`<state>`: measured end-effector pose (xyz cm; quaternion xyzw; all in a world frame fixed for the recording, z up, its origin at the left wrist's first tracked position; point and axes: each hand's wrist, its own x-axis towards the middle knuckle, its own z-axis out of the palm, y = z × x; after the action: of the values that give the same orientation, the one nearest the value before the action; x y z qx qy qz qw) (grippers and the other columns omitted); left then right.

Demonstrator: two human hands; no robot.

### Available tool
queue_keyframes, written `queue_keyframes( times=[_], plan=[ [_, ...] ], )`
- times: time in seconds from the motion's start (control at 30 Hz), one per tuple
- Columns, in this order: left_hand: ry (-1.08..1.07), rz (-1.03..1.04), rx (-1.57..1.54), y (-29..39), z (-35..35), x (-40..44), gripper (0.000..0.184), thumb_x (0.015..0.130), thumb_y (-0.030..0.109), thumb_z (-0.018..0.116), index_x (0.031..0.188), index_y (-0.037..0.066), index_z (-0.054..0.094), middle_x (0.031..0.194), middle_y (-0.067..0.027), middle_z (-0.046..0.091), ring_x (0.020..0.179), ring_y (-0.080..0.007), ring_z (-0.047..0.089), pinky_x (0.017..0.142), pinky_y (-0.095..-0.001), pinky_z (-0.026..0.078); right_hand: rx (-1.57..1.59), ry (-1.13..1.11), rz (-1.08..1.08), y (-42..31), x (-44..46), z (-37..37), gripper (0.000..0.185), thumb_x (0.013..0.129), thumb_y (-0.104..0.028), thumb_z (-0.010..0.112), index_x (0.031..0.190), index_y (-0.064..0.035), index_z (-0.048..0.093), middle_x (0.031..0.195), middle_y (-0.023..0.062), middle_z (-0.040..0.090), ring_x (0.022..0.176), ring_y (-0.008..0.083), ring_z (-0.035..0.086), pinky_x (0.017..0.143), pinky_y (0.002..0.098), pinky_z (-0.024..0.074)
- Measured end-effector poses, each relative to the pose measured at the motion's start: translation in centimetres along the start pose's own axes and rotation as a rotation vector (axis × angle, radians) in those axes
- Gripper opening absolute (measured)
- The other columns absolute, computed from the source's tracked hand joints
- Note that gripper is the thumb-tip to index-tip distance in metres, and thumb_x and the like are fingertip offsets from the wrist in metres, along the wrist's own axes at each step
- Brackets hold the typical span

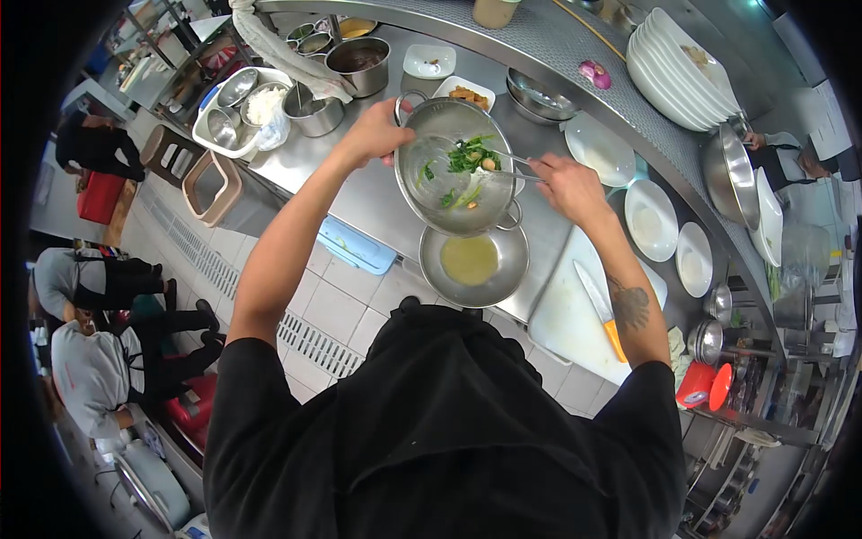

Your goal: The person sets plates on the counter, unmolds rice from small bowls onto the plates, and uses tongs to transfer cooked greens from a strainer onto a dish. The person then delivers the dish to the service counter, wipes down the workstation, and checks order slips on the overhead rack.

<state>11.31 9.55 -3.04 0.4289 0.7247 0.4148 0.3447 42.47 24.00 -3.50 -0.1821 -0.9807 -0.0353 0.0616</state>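
My left hand point(373, 133) is closed around the upper-left loop handle of a metal colander point(416, 180), which is tilted. Leafy greens point(471, 157) with a few pale brown pieces lie inside. In my right hand point(570, 189) are metal tongs point(521, 168), their tips at the greens. Partly under the colander's near edge is a metal bowl point(433, 277) holding yellow-green liquid point(469, 259). To its right, a knife with an orange handle point(614, 340) rests on a white cutting board point(561, 310).
Several white oval dishes point(650, 220) line the right side of the counter. Pots point(357, 67) and a white tub point(215, 135) of bowls stand at the left. Stacked white dishes point(660, 76) sit on the raised shelf. Co-workers point(108, 359) are at the far left.
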Motion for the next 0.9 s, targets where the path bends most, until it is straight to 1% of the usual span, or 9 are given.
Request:
queue_keyframes(
  times=[0.2, 0.27, 0.33, 0.47, 0.53, 0.63, 0.73, 0.87, 0.9],
  plan=[
    [0.004, -0.050, 0.012, 0.4, 1.4, 0.9, 0.049, 0.071, 0.009, 0.064, 0.117, -0.001, 0.052, 0.066, -0.0084, 0.060, 0.041, -0.0136, 0.052, 0.039, -0.0284, 0.042, 0.429, 0.048, 0.056, -6.2, 2.4, 1.2, 0.039, 0.083, -0.021, 0.065, 0.120, -0.0112, 0.060, 0.105, 0.0088, 0.062, 0.092, 0.0324, 0.063, 0.077, 0.0438, 0.0518],
    [0.000, -0.054, 0.021, 1.1, 1.4, 0.6, 0.050, 0.072, 0.008, 0.064, 0.120, -0.001, 0.051, 0.067, -0.0080, 0.059, 0.042, -0.0130, 0.051, 0.039, -0.0277, 0.040, 0.356, -0.020, 0.037, -5.0, 2.5, 2.7, 0.039, 0.084, -0.021, 0.065, 0.121, -0.0125, 0.060, 0.106, 0.0091, 0.062, 0.090, 0.0332, 0.063, 0.077, 0.0434, 0.0520],
    [0.026, -0.030, 0.050, 1.5, 0.7, 0.1, 0.048, 0.071, 0.009, 0.066, 0.115, -0.003, 0.053, 0.068, -0.0097, 0.062, 0.042, -0.0138, 0.053, 0.040, -0.0288, 0.044, 0.139, -0.072, 0.185, -2.2, 1.8, 4.0, 0.038, 0.084, -0.021, 0.064, 0.121, -0.0137, 0.060, 0.107, 0.0088, 0.062, 0.090, 0.0332, 0.063, 0.077, 0.0444, 0.0522],
    [0.055, -0.047, 0.047, 0.8, 0.2, 0.9, 0.047, 0.071, 0.009, 0.066, 0.114, -0.003, 0.053, 0.070, -0.0097, 0.062, 0.042, -0.0139, 0.054, 0.041, -0.0290, 0.044, 0.274, -0.091, 0.242, -2.1, 1.6, 1.6, 0.038, 0.084, -0.021, 0.065, 0.121, -0.0143, 0.061, 0.107, 0.0070, 0.062, 0.094, 0.0317, 0.063, 0.077, 0.0449, 0.0527],
    [0.060, -0.051, 0.050, 1.0, 0.6, 1.3, 0.047, 0.070, 0.009, 0.066, 0.114, -0.003, 0.054, 0.069, -0.0096, 0.062, 0.042, -0.0141, 0.054, 0.041, -0.0292, 0.044, 0.366, 0.018, -0.069, -3.5, 1.7, 2.6, 0.037, 0.083, -0.021, 0.065, 0.120, -0.0147, 0.061, 0.106, 0.0048, 0.062, 0.093, 0.0302, 0.063, 0.076, 0.0443, 0.0534],
    [0.068, -0.019, 0.086, 1.6, 0.7, 1.2, 0.047, 0.070, 0.009, 0.065, 0.114, -0.002, 0.054, 0.070, -0.0102, 0.063, 0.042, -0.0146, 0.054, 0.041, -0.0293, 0.044, 0.189, -0.113, 0.036, -3.1, 1.7, 2.8, 0.038, 0.082, -0.020, 0.066, 0.120, -0.0149, 0.062, 0.107, 0.0044, 0.062, 0.091, 0.0305, 0.063, 0.075, 0.0437, 0.0534],
    [0.075, -0.020, 0.126, 1.6, 0.2, 1.2, 0.048, 0.070, 0.009, 0.065, 0.115, -0.002, 0.054, 0.070, -0.0108, 0.063, 0.042, -0.0150, 0.054, 0.041, -0.0296, 0.044, 0.228, -0.090, 0.076, -0.1, 1.3, 1.9, 0.038, 0.081, -0.018, 0.067, 0.118, -0.0152, 0.062, 0.106, 0.0058, 0.063, 0.092, 0.0309, 0.063, 0.075, 0.0437, 0.0533],
    [0.060, -0.068, 0.085, 1.7, 0.2, 1.4, 0.049, 0.069, 0.010, 0.066, 0.116, -0.002, 0.055, 0.071, -0.0112, 0.063, 0.042, -0.0152, 0.054, 0.042, -0.0298, 0.045, 0.265, -0.099, -0.166, -2.0, 1.3, 3.0, 0.037, 0.080, -0.015, 0.067, 0.116, -0.0152, 0.064, 0.105, 0.0041, 0.063, 0.092, 0.0294, 0.063, 0.072, 0.0426, 0.0539],
    [0.053, -0.048, 0.102, 1.6, 0.3, 1.5, 0.049, 0.069, 0.010, 0.066, 0.115, -0.002, 0.055, 0.070, -0.0110, 0.063, 0.042, -0.0150, 0.054, 0.042, -0.0296, 0.045, 0.266, -0.093, -0.157, -1.5, 1.5, 3.7, 0.037, 0.080, -0.015, 0.067, 0.116, -0.0152, 0.064, 0.105, 0.0041, 0.063, 0.092, 0.0294, 0.063, 0.072, 0.0426, 0.0539]
  ],
)
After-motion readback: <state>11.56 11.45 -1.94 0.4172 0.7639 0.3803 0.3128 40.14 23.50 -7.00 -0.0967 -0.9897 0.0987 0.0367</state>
